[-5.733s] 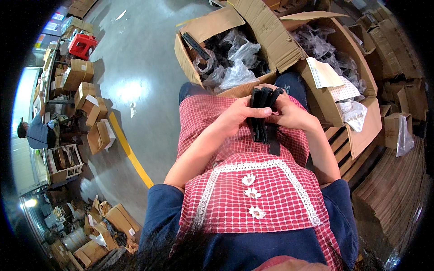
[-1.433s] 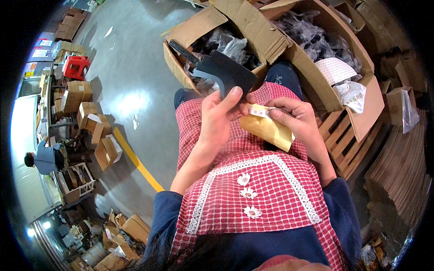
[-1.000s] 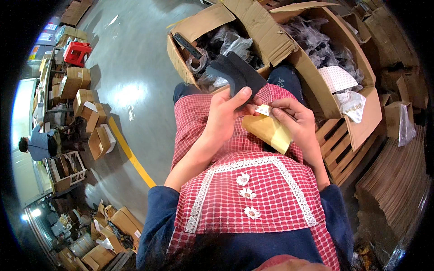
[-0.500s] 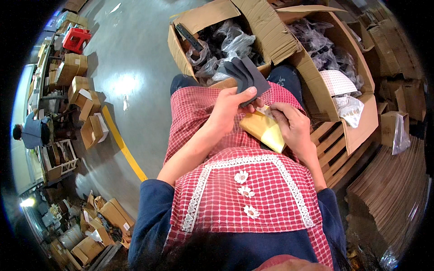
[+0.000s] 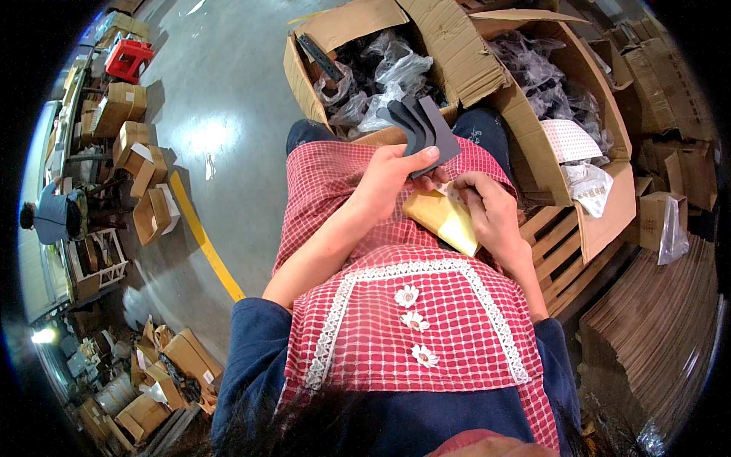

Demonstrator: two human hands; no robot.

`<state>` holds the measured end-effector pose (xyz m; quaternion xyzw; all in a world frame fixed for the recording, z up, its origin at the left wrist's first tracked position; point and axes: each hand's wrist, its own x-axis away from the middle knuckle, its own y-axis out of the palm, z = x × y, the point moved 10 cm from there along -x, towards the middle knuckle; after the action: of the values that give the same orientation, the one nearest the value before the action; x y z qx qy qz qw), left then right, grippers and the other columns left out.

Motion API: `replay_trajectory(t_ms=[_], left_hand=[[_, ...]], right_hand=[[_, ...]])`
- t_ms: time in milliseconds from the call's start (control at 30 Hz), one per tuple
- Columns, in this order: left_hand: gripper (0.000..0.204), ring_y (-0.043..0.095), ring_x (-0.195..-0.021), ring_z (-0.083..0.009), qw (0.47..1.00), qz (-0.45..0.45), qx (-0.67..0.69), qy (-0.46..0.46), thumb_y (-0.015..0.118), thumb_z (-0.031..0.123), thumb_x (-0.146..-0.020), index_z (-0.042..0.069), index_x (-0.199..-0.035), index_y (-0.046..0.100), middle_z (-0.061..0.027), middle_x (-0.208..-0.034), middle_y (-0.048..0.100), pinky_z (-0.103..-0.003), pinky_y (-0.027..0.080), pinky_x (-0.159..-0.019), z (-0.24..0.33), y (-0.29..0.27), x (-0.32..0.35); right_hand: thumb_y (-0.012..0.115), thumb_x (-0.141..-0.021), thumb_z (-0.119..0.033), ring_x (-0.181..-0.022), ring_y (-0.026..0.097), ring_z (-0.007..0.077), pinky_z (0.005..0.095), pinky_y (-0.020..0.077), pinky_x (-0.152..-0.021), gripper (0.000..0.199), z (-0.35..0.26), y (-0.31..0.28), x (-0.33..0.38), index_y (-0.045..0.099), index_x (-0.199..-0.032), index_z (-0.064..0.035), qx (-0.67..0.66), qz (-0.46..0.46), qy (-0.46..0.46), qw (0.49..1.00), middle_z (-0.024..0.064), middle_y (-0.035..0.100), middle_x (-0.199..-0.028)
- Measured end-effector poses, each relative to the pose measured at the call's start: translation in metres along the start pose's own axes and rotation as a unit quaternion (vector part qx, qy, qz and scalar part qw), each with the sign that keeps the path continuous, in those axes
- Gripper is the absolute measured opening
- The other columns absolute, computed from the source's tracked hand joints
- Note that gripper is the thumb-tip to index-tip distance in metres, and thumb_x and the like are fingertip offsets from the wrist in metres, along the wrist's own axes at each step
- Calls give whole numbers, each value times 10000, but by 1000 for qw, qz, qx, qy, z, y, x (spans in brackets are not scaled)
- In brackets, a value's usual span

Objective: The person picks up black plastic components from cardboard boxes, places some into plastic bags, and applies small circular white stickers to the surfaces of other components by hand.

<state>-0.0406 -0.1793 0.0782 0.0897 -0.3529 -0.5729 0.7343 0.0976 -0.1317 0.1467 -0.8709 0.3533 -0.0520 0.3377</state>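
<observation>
Several dark grey curved plates (image 5: 435, 128) are stacked together in my left hand (image 5: 387, 174). Its thumb presses on the face of the nearest plate, and its fingers curl beneath. My right hand (image 5: 491, 207) is close beside it over my lap. Thumb and forefinger there pinch a small whitish strip (image 5: 451, 193) that looks like a paper label. Under that strip a yellow paper-like packet (image 5: 440, 219) lies on my red checked apron (image 5: 335, 183), partly below my right fingers. What the curled fingertips of my left hand touch is partly hidden.
An open cardboard box (image 5: 308, 87) with clear plastic bags and dark parts stands in front of my knees. Another open box (image 5: 609, 179) of bagged parts is at the right, by a wooden pallet (image 5: 560, 251). Flattened cardboard (image 5: 655, 305) is piled further right. A person (image 5: 57, 215) is far left.
The stack of grey plates has turned slightly in my left hand, showing more of the nearest plate's flat face. My right hand has barely moved.
</observation>
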Motion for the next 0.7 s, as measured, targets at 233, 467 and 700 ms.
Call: replay_trajectory(t_ms=[233, 467, 700], left_hand=[[238, 671, -786, -125, 1000, 11, -14, 7, 675, 234, -975, 17, -1069, 705, -78, -936, 740, -252, 506, -690, 4, 2, 4], [243, 669, -830, -127, 997, 19, -40, 60, 633, 207, -1002, -13, -1085, 697, -77, -953, 740, -262, 519, -734, 10, 9, 9], [265, 683, -884, -123, 995, -3, -19, 97, 634, 218, -1008, 17, -1176, 670, -76, -1004, 745, -249, 516, -745, 16, 19, 17]], right_hand=[[591, -910, 36, -1120, 609, 220, 321, 478, -935, 140, 9, -9, -5, 626, -1037, -11, -228, -36, 96, 968, 111, 613, -1212], [671, -900, -155, -1440, 379, 263, 379, 324, -1152, 293, -11, -35, -23, 718, -1163, -36, -280, -6, 109, 954, 139, 476, -1484], [695, -875, -186, -1430, 401, 261, 364, 381, -1112, 399, -5, -20, -39, 704, -1246, -41, -367, -39, 111, 923, 145, 410, -1551]])
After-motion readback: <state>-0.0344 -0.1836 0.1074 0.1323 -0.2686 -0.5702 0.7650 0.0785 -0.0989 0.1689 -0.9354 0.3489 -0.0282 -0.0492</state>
